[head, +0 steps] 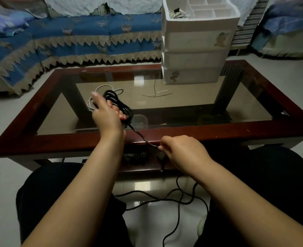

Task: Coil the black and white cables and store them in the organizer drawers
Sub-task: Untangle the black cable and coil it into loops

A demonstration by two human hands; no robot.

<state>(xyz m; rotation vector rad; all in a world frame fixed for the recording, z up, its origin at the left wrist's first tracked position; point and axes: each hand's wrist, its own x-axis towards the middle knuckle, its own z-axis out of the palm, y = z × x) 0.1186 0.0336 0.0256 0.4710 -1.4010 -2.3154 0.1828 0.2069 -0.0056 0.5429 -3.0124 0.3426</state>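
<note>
My left hand [106, 114] grips a bundle of black cable [117, 102] coiled into loops, held above the glass table. A taut length of the same cable runs down to my right hand [182, 152], which pinches it near the table's front edge; a plug end hangs below that hand. More slack black cable lies in loose loops on the floor between my knees. A white cable [101, 89] rests in a loose coil on the glass behind my left hand. The white organizer [197, 56] with its stacked drawers stands at the far right of the table, all drawers shut.
The glass table has a dark red wooden frame [218, 130]. Thin wire ties [156, 94] lie on the glass in front of the organizer. The organizer's top tray [179, 14] holds a small coiled white cable. A blue-covered sofa [76, 36] runs behind the table.
</note>
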